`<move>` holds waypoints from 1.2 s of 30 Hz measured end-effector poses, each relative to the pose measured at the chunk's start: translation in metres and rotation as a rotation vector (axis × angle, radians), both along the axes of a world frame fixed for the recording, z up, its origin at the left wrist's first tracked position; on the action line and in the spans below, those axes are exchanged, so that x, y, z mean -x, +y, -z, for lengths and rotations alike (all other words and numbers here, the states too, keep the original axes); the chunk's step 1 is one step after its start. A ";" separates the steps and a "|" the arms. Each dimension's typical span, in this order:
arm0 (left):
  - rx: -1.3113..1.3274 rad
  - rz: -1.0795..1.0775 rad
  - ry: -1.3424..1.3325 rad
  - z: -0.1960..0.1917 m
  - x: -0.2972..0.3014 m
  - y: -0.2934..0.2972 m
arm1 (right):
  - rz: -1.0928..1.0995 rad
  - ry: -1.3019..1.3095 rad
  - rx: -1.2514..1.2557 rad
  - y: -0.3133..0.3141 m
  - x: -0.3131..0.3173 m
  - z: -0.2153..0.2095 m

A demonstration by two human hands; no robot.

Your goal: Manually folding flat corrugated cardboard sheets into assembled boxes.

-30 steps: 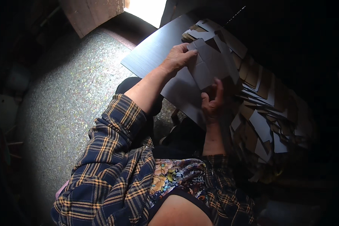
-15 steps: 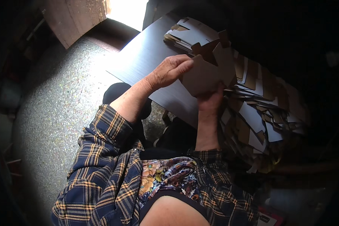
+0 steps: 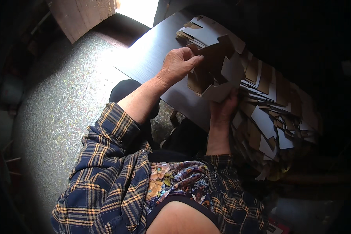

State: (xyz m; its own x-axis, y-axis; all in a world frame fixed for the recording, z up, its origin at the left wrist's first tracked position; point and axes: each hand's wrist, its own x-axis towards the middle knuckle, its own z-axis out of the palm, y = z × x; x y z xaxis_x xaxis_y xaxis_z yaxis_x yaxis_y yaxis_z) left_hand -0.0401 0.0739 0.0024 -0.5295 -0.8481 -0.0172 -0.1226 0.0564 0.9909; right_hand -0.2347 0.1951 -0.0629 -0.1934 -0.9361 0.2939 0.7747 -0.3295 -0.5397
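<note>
A partly opened cardboard box [image 3: 222, 92], white outside and brown inside, is held above the table between my two hands. Its near side gapes, and notched flaps stick out along the edges. My left hand [image 3: 180, 64] pinches the box's left wall between thumb and fingers. Lower down, my right hand [image 3: 225, 106] grips the right side near the bottom; its fingers are partly hidden by the box and by shadow.
Behind the box, a stack of flat cartons [image 3: 212, 33] lies on the grey table [image 3: 152, 46]. To the right, a large heap of flat cartons [image 3: 265, 117] overlaps in disorder. A wooden panel [image 3: 84, 15] stands at the back left, over the speckled floor [image 3: 62, 105].
The box has been spread from a flatter shape, and its brown inside now shows. My left hand has moved slightly up; my right hand has shifted a little right.
</note>
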 end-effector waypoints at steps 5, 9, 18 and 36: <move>0.458 -0.354 0.121 0.006 0.008 0.005 | 0.507 0.386 -0.327 -0.002 -0.010 0.004; 0.734 -0.083 0.340 -0.006 0.003 0.006 | 0.067 -0.019 -0.159 0.001 -0.007 0.006; 0.789 0.150 0.329 -0.007 0.002 0.010 | 0.617 0.607 -0.256 0.019 -0.008 -0.022; 1.007 0.329 -0.145 -0.020 -0.011 0.018 | 0.461 0.091 -0.486 0.024 -0.015 -0.044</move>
State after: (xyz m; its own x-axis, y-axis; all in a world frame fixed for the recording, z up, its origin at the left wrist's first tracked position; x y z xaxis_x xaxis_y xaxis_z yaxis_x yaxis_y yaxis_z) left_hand -0.0289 0.0917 0.0224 -0.7841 -0.3229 0.5301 -0.0653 0.8922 0.4469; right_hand -0.2199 0.2190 -0.0186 -0.5989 -0.7938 -0.1059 0.5577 -0.3186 -0.7665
